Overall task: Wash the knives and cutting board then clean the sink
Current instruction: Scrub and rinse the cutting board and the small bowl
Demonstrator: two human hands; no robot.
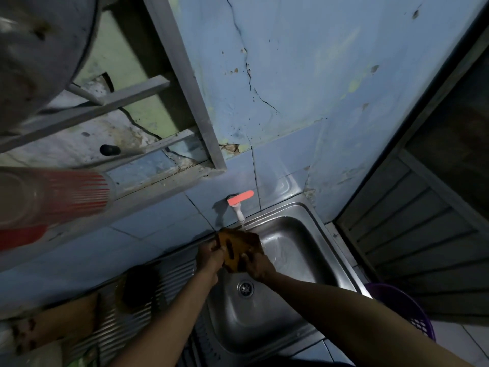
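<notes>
A small brown wooden cutting board (236,246) with a slot handle is held over the steel sink (312,239), under the white tap (240,214) with a red lever. A thin stream of water falls onto the board's top edge. My left hand (209,256) grips the board's left side. My right hand (258,263) holds its lower right side, fingers curled round the edge. The sink drain (245,288) lies below the hands. No knife can be made out.
A ribbed steel drainboard (174,276) lies left of the basin, with a dark round object (140,287) on it. A purple plastic basket (404,311) stands at the right. A blurred red-striped glass (55,197) and a metal rack hang at the upper left.
</notes>
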